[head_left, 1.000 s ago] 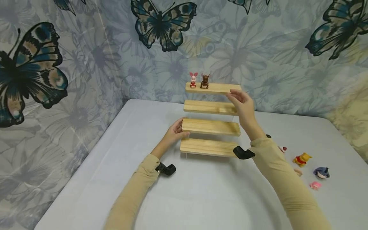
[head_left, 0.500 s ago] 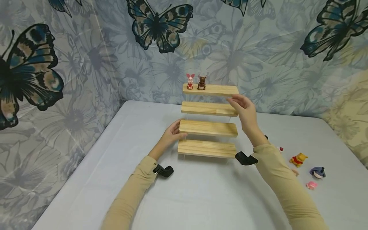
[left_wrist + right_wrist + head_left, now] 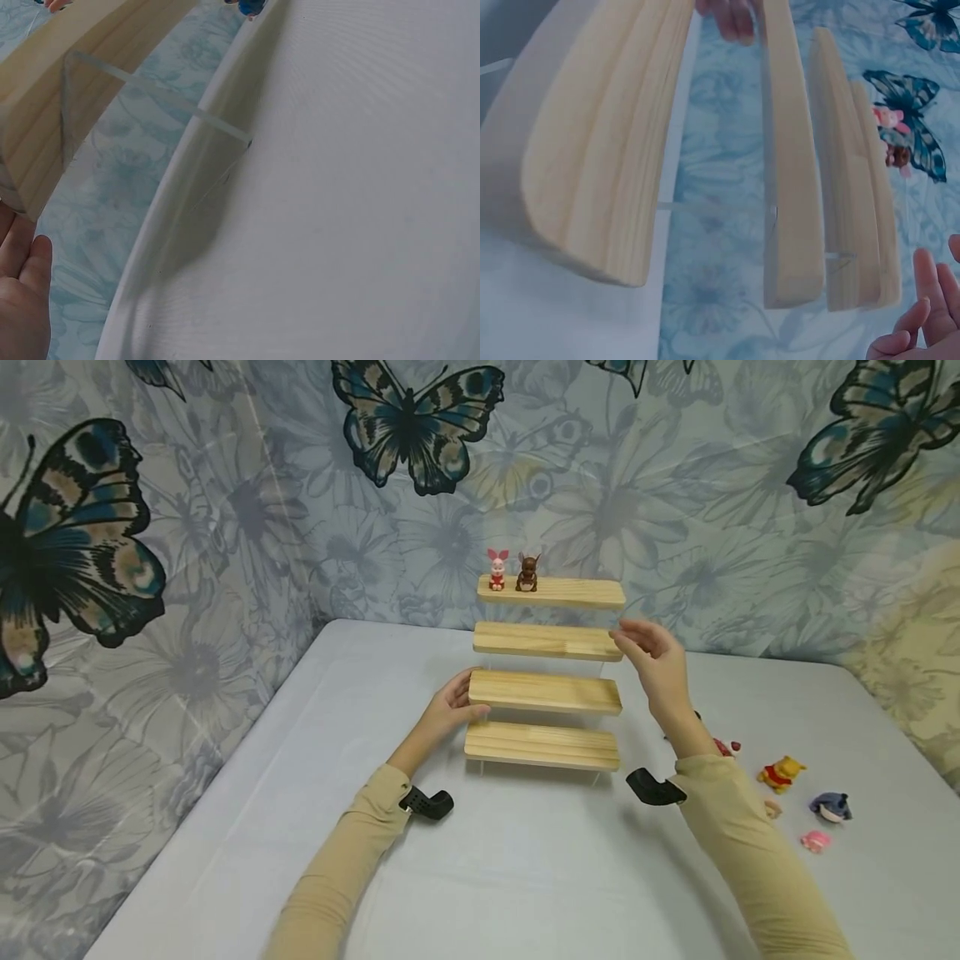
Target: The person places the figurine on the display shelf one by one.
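A tiered wooden display stand with clear supports stands on the white tabletop. My left hand holds the left end of its second tier from the bottom, thumb in front and fingers behind; in the left wrist view, the fingers lie right at the wood. Beside the right end of the upper tiers is my right hand, its fingers loosely bent and nothing in them. The right wrist view shows these fingers apart from the boards. On the top tier sit a pink Piglet figurine and a brown figurine.
Several small figurines lie on the table at the right: a Pooh figurine, a blue-grey Eeyore figurine and a pink one among them. My right sleeve partly hides others. A butterfly-print cloth hangs behind.
My right hand has come off the right end of the top tier and moved a little down and to the right. The left hand stays on the stand.
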Tool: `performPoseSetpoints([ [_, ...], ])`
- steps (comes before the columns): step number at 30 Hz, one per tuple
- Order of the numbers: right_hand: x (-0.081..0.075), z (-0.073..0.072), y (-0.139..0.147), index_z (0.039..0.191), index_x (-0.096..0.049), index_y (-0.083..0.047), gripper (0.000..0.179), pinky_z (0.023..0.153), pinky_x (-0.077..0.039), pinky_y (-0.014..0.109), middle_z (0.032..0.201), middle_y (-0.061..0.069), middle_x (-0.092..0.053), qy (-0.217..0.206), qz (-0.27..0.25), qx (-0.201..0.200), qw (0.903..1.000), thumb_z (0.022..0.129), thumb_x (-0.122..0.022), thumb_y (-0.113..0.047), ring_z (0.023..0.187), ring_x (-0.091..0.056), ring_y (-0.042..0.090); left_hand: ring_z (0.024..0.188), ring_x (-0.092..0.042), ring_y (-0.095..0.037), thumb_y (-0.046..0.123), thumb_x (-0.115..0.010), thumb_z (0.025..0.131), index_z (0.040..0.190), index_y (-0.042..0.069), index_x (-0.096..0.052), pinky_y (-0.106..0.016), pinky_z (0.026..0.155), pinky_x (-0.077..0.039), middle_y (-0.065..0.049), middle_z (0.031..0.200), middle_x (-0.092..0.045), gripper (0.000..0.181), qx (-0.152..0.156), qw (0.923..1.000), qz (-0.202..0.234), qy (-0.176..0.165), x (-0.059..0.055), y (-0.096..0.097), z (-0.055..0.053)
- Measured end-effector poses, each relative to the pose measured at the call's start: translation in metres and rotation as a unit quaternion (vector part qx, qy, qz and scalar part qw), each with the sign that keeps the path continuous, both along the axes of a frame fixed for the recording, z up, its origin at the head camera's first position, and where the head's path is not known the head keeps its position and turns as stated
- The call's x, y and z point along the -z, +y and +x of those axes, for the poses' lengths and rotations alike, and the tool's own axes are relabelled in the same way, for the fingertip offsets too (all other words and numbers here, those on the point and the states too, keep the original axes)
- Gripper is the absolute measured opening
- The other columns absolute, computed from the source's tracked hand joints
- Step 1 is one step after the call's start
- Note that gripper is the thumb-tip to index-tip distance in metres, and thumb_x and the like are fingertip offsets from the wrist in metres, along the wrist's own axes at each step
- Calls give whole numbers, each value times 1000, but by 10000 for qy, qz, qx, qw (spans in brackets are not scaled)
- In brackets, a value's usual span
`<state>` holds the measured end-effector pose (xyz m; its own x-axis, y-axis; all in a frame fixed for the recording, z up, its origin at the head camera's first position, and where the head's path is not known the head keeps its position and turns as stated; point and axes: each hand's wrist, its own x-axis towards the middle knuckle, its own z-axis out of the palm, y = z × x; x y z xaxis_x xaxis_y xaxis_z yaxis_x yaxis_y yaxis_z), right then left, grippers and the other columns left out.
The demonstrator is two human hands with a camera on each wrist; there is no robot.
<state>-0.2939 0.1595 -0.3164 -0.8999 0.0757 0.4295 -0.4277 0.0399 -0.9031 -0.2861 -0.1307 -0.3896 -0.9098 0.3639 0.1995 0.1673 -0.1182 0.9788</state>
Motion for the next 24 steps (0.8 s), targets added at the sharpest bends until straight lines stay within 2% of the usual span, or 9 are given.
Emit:
performPoseSetpoints([
  [11,3,15,15,109,-60,-5,24,82,-40,19,90,-7,-62,-347,306,271,9986,87,-61,-13,92,-55,7,115,-44,-28,-4,-61,82,139,-3,-22,-30,91,-39,-21,133,-38,70,-70,9999,66,-84,4,-2,2],
  [15,9,14,28,112,-59,-5,30,84,-39,20,94,-3,-63,-384,404,248,9981,86,-62,-17,96,-54,10,112,-47,-28,-4,-61,82,140,-1,-22,-32,89,-41,-21,131,-41,69,-29,9999,41,-96,5,-2,3],
  [16,10,13,32,112,-59,-5,28,86,-39,22,95,-1,-64,-385,243,78,9989,86,-62,-17,97,-55,12,111,-48,-27,-4,-60,82,140,-2,-22,-32,88,-41,-21,130,-41,69,-31,10000,41,-77,6,-2,3],
  [19,43,-16,62,115,-59,-6,33,89,-39,25,103,8,-63,-334,63,-96,9994,85,-64,-18,102,-54,19,109,-50,-27,-5,-60,82,140,-1,-23,-32,87,-42,-22,130,-42,69,-20,9999,121,-26,7,-3,2],
  [22,81,-47,97,118,-58,-10,36,89,-39,25,108,9,-61,-244,224,-6,9995,85,-64,-21,105,-53,20,109,-50,-26,-4,-60,82,140,-1,-22,-32,88,-42,-21,130,-42,70,68,9997,232,48,12,-2,-3],
  [23,95,-57,108,120,-57,-10,39,88,-39,25,110,10,-60,-195,374,153,9990,83,-65,-22,106,-51,21,109,-50,-26,-3,-60,82,140,0,-22,-32,88,-41,-21,130,-42,70,100,9996,266,64,14,-2,-5],
  [24,100,-60,115,120,-56,-10,39,88,-39,25,111,10,-60,-170,441,189,9987,84,-64,-22,107,-51,21,109,-50,-26,-3,-61,83,141,0,-21,-33,88,-41,-20,130,-42,70,125,9995,279,80,17,-2,-7],
])
